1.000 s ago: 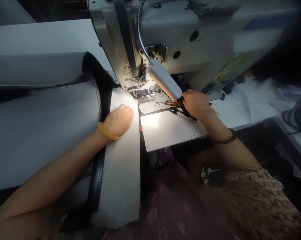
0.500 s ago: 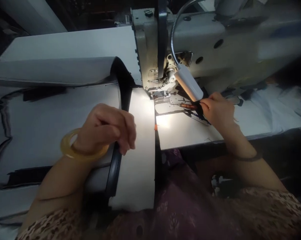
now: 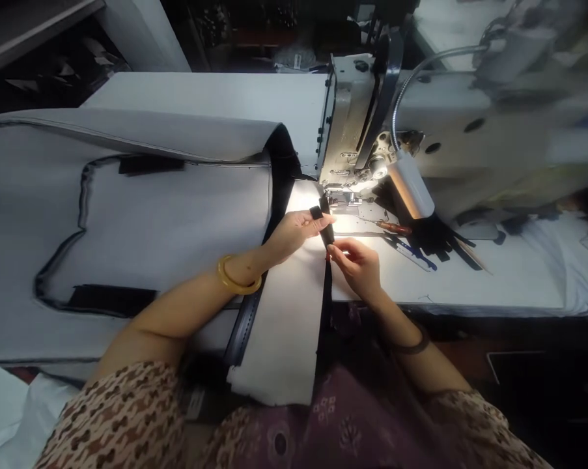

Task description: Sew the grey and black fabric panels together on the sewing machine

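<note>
A short black strip (image 3: 327,229) is pinched between my two hands just in front of the sewing machine's presser foot (image 3: 343,198). My left hand (image 3: 294,236), with a yellow bangle at the wrist, grips its upper part between thumb and fingers. At the lower end, the fingertips of my right hand (image 3: 358,266) are closed on the same strip. Beneath the hands lies a long pale fabric panel (image 3: 294,319), its far end by the presser foot. A black zipper-like band (image 3: 247,322) runs along the panel's left side.
The sewing machine (image 3: 347,117) stands behind my hands, with a lamp (image 3: 411,185) lighting the needle area. To the right lie a wooden-handled pointed tool (image 3: 394,227), blue-handled snips (image 3: 418,254) and a heap of black strips (image 3: 440,238). A large pale sewn piece (image 3: 176,221) covers the left.
My right hand has come left from the heap of black strips to the panel. My left hand has moved up to meet it, and both hold a strip. The view has shifted.
</note>
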### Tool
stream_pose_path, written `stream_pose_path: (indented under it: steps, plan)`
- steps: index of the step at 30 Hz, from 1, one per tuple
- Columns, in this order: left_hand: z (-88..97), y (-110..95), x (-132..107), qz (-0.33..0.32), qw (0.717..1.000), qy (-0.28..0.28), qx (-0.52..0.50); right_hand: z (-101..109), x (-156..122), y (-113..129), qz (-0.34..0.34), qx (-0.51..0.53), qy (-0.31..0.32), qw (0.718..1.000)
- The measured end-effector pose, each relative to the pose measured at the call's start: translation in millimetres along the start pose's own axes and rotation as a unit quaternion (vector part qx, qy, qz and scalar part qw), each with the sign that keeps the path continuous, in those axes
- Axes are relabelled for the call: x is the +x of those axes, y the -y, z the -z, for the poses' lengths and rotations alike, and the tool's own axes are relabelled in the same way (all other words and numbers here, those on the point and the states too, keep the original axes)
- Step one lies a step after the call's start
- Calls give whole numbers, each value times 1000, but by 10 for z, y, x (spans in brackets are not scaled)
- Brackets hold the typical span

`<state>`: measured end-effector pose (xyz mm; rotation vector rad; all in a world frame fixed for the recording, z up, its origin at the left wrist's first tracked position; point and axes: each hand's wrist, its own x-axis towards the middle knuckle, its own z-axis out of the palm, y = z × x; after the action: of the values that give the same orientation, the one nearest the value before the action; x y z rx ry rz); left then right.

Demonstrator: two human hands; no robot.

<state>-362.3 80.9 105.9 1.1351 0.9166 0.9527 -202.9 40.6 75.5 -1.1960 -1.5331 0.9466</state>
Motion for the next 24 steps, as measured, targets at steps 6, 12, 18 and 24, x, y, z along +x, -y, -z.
stream_pose_path:
  steps: [6, 12, 18, 24]
  plan:
    - [7, 23, 60, -34, 997, -68, -14, -84, -35, -13, -106, 117, -30, 987]
    - [7, 41, 64, -52, 993, -88, -57, -139, -36, -30, -126, 152, -39, 980]
    - [25, 20, 65, -40, 994, -88, -57, -184, -41, -83, -116, 185, -38, 975]
    - [48, 18, 66, -29, 994, -108, 1, -71, -3, -120, -48, 55, 24, 997]
